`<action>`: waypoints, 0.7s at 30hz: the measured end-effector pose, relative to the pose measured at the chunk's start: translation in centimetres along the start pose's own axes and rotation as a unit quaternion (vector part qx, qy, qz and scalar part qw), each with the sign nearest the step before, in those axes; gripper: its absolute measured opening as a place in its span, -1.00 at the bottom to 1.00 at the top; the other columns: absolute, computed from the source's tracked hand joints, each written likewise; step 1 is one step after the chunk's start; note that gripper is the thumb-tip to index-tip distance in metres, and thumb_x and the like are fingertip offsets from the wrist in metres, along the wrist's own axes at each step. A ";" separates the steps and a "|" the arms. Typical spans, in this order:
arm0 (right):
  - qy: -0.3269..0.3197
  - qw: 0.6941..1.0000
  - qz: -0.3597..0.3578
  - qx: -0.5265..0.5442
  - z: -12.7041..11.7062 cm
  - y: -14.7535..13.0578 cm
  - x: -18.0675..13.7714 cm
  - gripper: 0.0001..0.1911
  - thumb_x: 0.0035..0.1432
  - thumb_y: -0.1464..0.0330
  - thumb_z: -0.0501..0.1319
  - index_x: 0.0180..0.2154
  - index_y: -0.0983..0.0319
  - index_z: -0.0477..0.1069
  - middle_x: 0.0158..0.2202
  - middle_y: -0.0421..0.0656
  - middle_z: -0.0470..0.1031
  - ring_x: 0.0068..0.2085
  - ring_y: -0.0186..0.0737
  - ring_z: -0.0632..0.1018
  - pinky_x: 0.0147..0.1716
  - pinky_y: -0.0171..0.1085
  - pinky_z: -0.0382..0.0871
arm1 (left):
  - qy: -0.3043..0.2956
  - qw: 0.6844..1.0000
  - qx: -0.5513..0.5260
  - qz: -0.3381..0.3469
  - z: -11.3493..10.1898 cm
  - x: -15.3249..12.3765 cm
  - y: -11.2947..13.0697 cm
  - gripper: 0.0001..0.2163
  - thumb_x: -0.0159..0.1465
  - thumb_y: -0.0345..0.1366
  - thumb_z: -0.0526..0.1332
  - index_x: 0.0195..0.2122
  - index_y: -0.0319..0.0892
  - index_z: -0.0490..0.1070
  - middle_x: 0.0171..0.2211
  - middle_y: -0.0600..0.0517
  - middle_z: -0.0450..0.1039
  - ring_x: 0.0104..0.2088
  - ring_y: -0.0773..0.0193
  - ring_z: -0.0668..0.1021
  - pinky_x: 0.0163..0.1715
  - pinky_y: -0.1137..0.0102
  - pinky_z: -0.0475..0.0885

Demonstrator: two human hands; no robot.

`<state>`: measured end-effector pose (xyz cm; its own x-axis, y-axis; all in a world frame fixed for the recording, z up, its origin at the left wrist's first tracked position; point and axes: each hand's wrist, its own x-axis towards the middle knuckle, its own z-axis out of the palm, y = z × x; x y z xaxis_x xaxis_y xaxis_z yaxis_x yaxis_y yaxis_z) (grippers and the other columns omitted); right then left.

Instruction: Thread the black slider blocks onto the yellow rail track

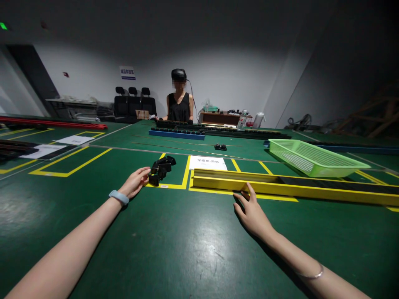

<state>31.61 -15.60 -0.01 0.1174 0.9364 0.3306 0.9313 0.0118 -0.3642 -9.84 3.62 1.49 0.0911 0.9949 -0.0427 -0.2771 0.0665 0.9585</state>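
My left hand [136, 182], with a light blue band on its wrist, has its fingers curled at the left edge of a cluster of small black plastic parts [160, 169]. The fingertips close on the nearest part; their far side is hidden. These parts lie in a line inside a yellow taped frame. My right hand [252, 211] has its fingers apart, and the forefinger rests on the front wall of a long yellow rail [224, 183]. A dark strip [308, 183] fills the rail's channel farther right. Nothing shows in the right hand's grasp.
Behind the rail sit a white label sheet [208, 162] and a green mesh basket [311, 155]. Two small black parts [220, 146] and thin rods lie farther back. A blue rail [176, 134] stands before a person [180, 104] wearing a headset. Red rails [52, 121] lie far left.
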 end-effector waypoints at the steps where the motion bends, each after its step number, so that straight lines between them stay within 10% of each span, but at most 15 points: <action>1: 0.000 1.000 0.001 0.001 0.0 -0.1 0.0 -0.62 0.20 0.23 0.04 0.00 0.19 0.37 0.33 -0.12 -0.45 0.14 -0.04 0.33 0.16 -0.10 0.18 | -0.001 1.000 -0.007 -0.002 0.0 -0.1 0.0 -0.73 0.09 -0.40 0.29 -0.16 -0.23 0.40 -0.50 0.09 0.32 -0.57 0.54 0.36 -0.61 0.65 0.29; 21: -0.001 1.000 0.002 -0.001 0.0 0.0 0.0 -0.61 0.20 0.22 0.02 0.01 0.19 0.37 0.33 -0.12 -0.45 0.15 -0.05 0.32 0.17 -0.10 0.17 | 0.000 0.999 -0.045 0.008 0.0 -0.1 0.1 -0.78 0.08 -0.54 0.22 -0.22 -0.27 0.43 -0.45 0.03 0.34 -0.55 0.50 0.40 -0.55 0.58 0.37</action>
<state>31.62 -15.63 -0.05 0.1203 0.9374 0.3267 0.9318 0.0070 -0.3630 -9.89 3.52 1.59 0.0866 0.9959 -0.0274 -0.3642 0.0572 0.9296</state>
